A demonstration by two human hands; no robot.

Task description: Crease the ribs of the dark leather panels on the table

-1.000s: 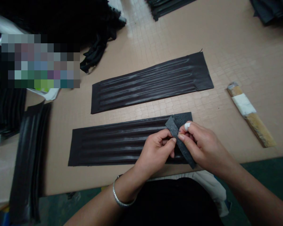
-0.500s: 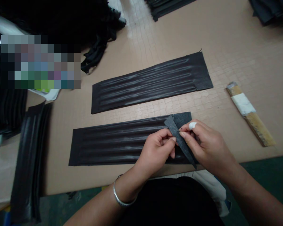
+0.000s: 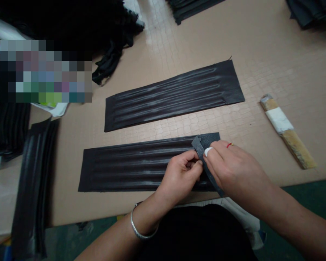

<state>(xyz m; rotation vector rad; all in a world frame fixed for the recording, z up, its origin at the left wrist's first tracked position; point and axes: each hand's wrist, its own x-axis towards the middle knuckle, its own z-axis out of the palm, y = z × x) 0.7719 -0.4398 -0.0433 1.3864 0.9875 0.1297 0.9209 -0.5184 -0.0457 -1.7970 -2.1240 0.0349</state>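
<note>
Near the front edge of the bench (image 3: 70,208) I see a ribbed dark strip (image 3: 125,167), grey flap (image 3: 198,145) across its right end | left hand (image 3: 180,174): fingers pinching the flap | right hand (image 3: 232,166): fingers curled over it, tips hidden, grip I cannot tell

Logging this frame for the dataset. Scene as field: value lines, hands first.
left hand: fingers pinched at the edge of the grey strip
right hand: over the grey strip, white wrap on one finger; fingertips hidden
grey strip: slanted across the right end of the near panel; whether attached, unclear
near panel: dark, ridged, on the table
far panel: dark, ridged, beyond the near panel, not touching it
tan bar: right of both panels, white band around it
layered dark pieces: left of both panels
</note>
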